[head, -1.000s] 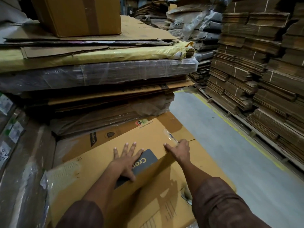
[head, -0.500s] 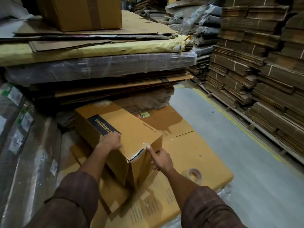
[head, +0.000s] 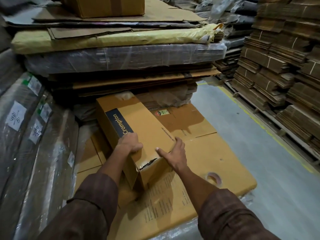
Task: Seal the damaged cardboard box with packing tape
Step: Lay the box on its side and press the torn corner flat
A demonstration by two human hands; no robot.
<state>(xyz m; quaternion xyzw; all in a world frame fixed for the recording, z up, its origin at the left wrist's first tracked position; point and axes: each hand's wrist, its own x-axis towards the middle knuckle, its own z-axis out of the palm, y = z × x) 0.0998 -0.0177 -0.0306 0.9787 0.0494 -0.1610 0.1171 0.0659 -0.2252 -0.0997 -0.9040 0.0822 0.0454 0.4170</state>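
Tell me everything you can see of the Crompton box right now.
The Crompton box is a long tan corrugated carton with a dark blue band bearing the brand name along its left top edge. It lies on a stack of flattened cartons, its near end toward the camera. That near top edge is torn, with a dark ragged gap, and no tape shows there. The left hand curls over the near left corner; the right hand lies against the right side, thumb across the top.

Flattened cardboard sheet carries box and tape roll.
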